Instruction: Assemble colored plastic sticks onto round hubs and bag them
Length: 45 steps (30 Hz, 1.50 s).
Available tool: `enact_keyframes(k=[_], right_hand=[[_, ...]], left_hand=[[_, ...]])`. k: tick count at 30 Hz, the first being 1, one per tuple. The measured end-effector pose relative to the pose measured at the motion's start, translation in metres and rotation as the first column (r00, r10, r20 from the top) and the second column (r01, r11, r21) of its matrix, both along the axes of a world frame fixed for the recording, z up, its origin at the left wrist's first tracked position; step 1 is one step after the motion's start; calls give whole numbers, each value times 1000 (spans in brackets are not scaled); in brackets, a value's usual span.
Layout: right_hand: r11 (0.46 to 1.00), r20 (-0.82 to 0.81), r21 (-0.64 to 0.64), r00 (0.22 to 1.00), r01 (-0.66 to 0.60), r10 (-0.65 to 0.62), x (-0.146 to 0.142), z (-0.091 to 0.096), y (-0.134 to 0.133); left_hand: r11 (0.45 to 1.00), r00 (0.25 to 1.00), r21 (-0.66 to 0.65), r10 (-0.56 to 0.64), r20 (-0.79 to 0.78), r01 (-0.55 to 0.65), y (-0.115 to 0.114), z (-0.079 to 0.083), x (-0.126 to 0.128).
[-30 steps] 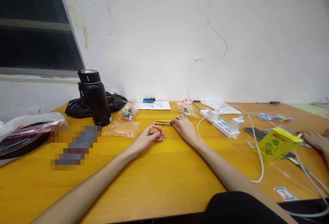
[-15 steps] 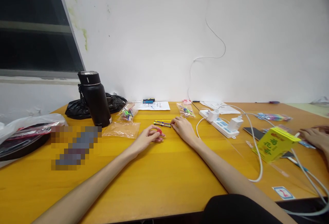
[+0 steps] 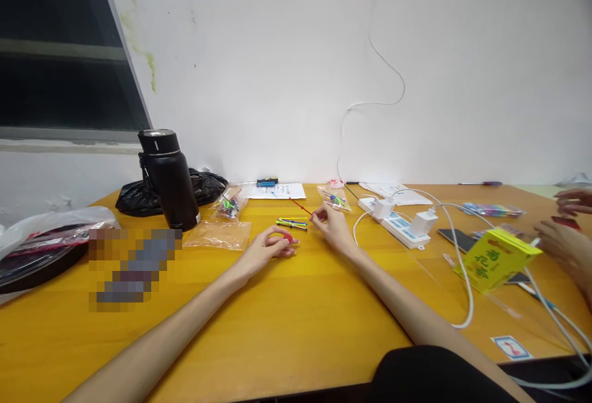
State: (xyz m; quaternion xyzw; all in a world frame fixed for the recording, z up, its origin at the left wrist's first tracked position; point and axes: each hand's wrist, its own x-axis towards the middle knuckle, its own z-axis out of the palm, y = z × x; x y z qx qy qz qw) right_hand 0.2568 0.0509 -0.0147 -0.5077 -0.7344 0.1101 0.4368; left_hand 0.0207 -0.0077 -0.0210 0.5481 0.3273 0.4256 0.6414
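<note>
Lifted off the table since a second ago, the right hand pinches a thin red stick, angled up-left. Nearer, the left hand closes on a small red piece. Coloured sticks lie between, before the black flask.

table: yellow wood | on it: flask; power strip; yellow box; paper
</note>
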Motion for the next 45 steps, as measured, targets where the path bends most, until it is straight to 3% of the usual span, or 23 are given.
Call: enact_keyframes(k=[4, 8, 12, 19, 23, 28, 45], right_hand=[[970, -317, -134, 936, -205, 154, -9, -2, -7], [901, -471, -259, 860, -347, 196, -16, -2, -21], [854, -517, -333, 835, -401, 191, -14, -1, -30], [853, -503, -303, 832, -426, 237, -13, -1, -34], [820, -509, -313, 813, -480, 282, -16, -3, -37], [775, -530, -338, 789, -533, 311, -16, -6, -36], [874, -290, -283, 904, -394, 313, -15, 5, -44]], left_hand=[[999, 994, -16, 53, 99, -52, 2, 0, -2], [994, 985, -18, 113, 128, -112, 5, 2, -3], [990, 982, 16, 137, 130, -140, 6, 3, -4], [992, 990, 0, 127, 59, -127, 10, -6, -6], [995, 997, 69, 78, 5, -78, 10, -6, -7], [987, 992, 113, 116, -44, -110, 7, -2, -5], [985, 991, 137, 115, -63, -105, 4, -1, -2]])
